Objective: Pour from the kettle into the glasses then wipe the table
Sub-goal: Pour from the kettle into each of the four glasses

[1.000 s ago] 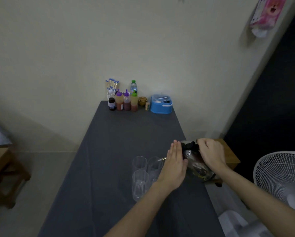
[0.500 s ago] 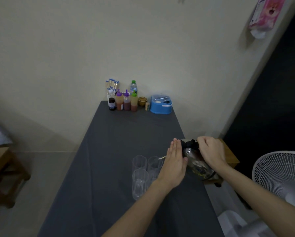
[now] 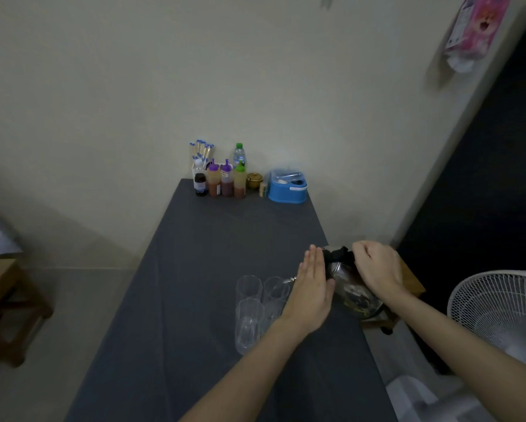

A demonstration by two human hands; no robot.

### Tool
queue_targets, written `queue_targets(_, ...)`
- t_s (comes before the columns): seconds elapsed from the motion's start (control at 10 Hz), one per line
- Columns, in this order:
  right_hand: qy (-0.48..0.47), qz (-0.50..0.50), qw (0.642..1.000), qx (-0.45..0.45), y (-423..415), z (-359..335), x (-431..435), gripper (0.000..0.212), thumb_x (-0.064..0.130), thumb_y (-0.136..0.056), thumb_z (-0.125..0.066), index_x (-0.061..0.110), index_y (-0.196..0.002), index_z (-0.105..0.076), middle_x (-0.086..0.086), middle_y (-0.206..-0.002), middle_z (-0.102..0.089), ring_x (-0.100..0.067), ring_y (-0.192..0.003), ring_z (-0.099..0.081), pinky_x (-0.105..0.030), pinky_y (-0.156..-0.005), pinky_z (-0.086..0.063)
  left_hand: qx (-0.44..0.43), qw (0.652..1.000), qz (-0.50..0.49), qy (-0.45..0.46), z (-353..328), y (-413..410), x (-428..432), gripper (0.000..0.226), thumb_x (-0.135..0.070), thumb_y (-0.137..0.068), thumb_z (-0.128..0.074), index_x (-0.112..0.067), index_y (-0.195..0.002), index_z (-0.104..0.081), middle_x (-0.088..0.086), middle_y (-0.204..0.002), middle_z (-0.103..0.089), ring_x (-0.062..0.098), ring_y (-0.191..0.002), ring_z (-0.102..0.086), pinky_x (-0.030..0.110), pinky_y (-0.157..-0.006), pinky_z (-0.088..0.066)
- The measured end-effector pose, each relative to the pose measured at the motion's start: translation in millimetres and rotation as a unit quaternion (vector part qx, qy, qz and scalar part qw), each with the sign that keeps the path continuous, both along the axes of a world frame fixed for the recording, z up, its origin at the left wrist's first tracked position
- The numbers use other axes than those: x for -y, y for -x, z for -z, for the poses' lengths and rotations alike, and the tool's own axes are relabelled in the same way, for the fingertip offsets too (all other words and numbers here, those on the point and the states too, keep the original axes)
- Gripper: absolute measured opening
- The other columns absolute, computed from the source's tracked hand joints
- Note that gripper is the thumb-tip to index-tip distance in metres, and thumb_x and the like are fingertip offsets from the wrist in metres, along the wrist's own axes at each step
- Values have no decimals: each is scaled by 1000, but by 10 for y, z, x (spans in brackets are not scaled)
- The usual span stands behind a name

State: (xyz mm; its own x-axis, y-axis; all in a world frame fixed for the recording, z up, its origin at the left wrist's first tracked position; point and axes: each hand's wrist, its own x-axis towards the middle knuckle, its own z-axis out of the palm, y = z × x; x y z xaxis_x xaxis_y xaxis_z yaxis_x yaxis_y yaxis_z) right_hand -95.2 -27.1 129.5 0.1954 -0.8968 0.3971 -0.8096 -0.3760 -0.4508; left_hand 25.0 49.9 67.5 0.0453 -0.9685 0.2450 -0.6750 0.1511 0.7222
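At the far left a wooden stool (image 3: 9, 306) stands on the floor, well apart from the work. The bench (image 3: 194, 300), under a dark grey cloth, runs away to the wall, where sauce bottles (image 3: 226, 181) and a blue box (image 3: 287, 187) sit at its far end.

Nearer, four clear glasses (image 3: 249, 309) stand bunched together, touching or nearly so; all look empty, though the dim light makes that hard to confirm. Just right of them the left hand (image 3: 312, 292) is held flat, fingers straight and together, its palm against the side of the kettle (image 3: 351, 287): a released grip, steadying and not grasping. The steel kettle is tilted toward the glasses at the bench's right edge, and its spout tip shows just beside the far right glass. The right hand (image 3: 377, 269) is clenched over the kettle's black handle at the top. A white fan (image 3: 502, 312) stands on the floor to the right.

This looks like the start of the pouring step, with the wiping not yet begun. No stream is visible. The next move likely calls for bringing the spout over one rim and tipping slowly, since the glasses are narrow and packed close, so a spill onto the cloth is easy.
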Motion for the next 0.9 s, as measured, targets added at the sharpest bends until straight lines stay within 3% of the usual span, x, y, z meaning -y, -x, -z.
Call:
queue_targets(0.6,-10,5,1000,3,-27,-46,-99,45,15,-90,-45,18,-45,-39,-8,-50,-49,-19,-46,-42,-30,-46,-29,12,1000,1,-1,4,-23,-29,62,-22,-102,-31,-4,-149,5,10,-159,9,18,-146,10,28,-118,5)
queue_targets(0.8,-18,26,999,15,12,47,-82,42,18,-89,-44,10,-49,-50,-12,-53,-58,-23,-49,-50,-27,-48,-33,26,1000,11,-11,31,-18,-11,62,-23,-102,-31,-5,-150,5,9,-160,8,17,-146,9,29,-118,4)
queue_targets(0.9,-38,45,998,25,40,105,-69,41,19,-91,-43,4,-56,-58,-13,-60,-63,-26,-57,-55,-33,-53,-36,38,999,14,-12,31,-16,-4,61,-23,-102,-30,-6,-150,5,9,-160,7,18,-146,8,27,-117,5)
